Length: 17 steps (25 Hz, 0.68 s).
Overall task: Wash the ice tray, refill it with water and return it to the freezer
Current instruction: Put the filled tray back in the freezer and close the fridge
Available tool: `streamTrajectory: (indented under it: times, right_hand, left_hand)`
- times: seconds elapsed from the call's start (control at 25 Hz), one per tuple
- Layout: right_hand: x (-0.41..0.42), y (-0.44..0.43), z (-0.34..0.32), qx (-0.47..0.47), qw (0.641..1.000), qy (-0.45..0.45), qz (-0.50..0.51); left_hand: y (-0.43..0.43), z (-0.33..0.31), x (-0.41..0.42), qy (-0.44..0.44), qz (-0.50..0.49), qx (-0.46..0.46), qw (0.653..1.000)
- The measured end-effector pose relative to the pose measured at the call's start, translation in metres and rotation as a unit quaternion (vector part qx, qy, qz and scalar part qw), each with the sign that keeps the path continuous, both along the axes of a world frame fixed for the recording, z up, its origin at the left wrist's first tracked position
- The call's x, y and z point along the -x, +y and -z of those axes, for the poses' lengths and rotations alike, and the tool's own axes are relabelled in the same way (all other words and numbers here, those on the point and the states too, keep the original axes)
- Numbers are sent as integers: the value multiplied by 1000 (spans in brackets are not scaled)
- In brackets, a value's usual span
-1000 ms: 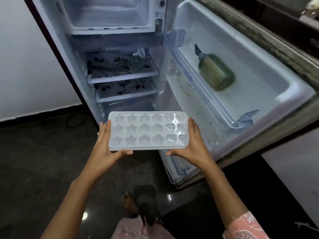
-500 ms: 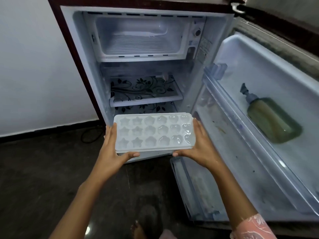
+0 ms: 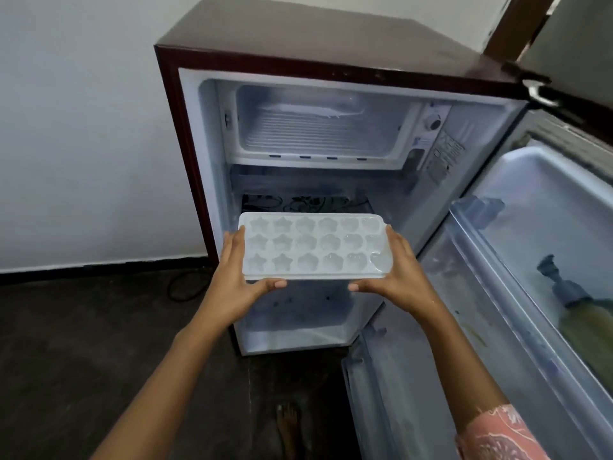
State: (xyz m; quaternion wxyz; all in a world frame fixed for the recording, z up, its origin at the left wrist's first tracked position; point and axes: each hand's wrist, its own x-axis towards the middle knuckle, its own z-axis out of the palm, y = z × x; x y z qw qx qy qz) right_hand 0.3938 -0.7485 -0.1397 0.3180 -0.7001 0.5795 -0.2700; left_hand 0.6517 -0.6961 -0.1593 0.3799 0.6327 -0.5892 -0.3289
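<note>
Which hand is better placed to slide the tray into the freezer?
Probably the left hand: it and the right hand each grip an end of the tray below the freezer, but the open door crowds the right side.

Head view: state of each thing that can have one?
fridge door: open wide
freezer compartment: open, no tray inside
ice tray: held level in front of the fridge, below the freezer
left hand: grips the tray's left end
right hand: grips the tray's right end
bottle: in door shelf, pump top on
</note>
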Motion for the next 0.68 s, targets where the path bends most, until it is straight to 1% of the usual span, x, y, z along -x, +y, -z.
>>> streamTrajectory:
  times: [0.08, 0.24, 0.32, 0.44, 0.68]
  right_hand:
    - [-4, -23, -3, 2, 1000, 8, 1]
    - [-6, -73, -6, 21, 1000, -9, -6]
    - [-5, -98, -11, 39, 999, 3, 0]
    - [-10, -136, -18, 72, 997, 28, -2]
    - [-22, -201, -14, 97, 995, 8, -16]
  left_hand:
    - [-21, -3, -2, -3, -8, 4, 1000]
    - [-66, -10, -3, -8, -26, 11, 1000]
    - [-88, -13, -1, 0, -28, 15, 1000]
    - [-123, -19, -4, 1, -30, 39, 999]
    - [-189, -19, -18, -33, -54, 89, 994]
